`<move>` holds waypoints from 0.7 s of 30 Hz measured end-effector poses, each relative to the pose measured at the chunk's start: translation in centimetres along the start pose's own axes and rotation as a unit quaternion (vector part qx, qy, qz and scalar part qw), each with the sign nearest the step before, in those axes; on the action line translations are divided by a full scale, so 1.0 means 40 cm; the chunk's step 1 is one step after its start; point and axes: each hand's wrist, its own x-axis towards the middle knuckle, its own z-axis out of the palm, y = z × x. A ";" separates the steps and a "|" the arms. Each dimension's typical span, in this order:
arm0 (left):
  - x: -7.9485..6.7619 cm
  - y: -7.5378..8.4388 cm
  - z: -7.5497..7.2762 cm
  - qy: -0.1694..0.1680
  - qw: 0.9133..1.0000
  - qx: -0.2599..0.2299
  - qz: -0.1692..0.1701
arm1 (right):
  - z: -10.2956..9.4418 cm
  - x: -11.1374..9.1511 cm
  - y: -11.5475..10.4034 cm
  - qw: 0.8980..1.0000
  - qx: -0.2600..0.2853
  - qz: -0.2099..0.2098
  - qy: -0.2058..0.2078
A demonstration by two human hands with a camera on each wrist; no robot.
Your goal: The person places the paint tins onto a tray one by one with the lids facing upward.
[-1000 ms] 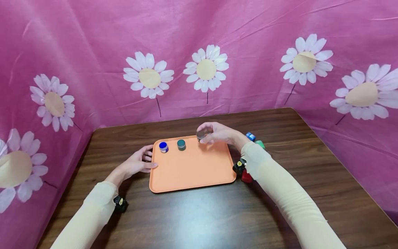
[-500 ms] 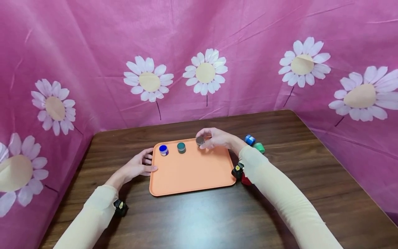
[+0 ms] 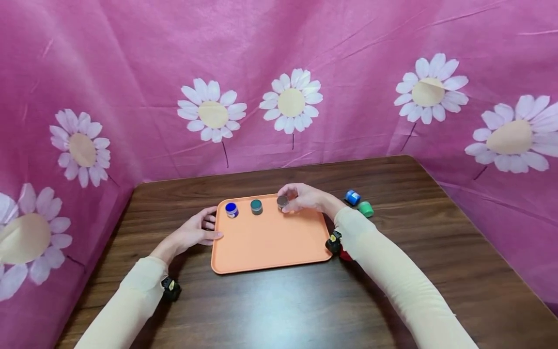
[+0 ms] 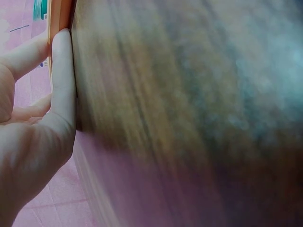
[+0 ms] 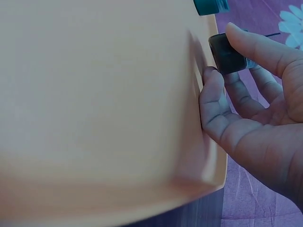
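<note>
My right hand [image 3: 303, 198] pinches a small dark brown-lidded paint jar [image 3: 282, 201] between thumb and fingers at the far edge of the orange tray [image 3: 270, 247]. In the right wrist view the dark jar [image 5: 228, 53] sits between thumb and fingers; whether its base touches the tray cannot be told. A blue paint jar [image 3: 232, 210] and a dark green paint jar [image 3: 256, 207] stand on the tray to its left. My left hand [image 3: 196, 229] rests against the tray's left edge, thumb at the rim; in the left wrist view its fairly straight fingers [image 4: 29, 57] touch that edge.
Right of the tray, a blue jar [image 3: 352, 197] and a green jar [image 3: 365, 209] lie on the wooden table [image 3: 279, 310]. A red item [image 3: 346, 255] is mostly hidden behind the right sleeve. Pink flowered cloth [image 3: 348, 87] surrounds the table's back and sides.
The right hand has lowered the dark jar slightly toward the tray's far edge. The left hand stays at the tray's left edge. The head view has shifted a little.
</note>
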 end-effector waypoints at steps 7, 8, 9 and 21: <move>-0.002 -0.001 -0.001 0.008 1.000 0.000 -0.002 | 0.005 0.005 -0.003 1.000 -0.006 -0.006 -0.003; -0.002 -0.001 -0.001 0.008 1.000 -0.001 -0.002 | 0.005 0.006 -0.002 1.000 -0.005 -0.008 -0.003; -0.002 -0.001 -0.001 0.007 1.000 0.000 -0.001 | 0.006 0.008 -0.001 1.000 -0.003 -0.010 -0.002; 0.000 0.007 0.001 0.003 1.000 0.003 0.001 | 0.009 0.009 0.001 0.999 0.013 0.005 0.037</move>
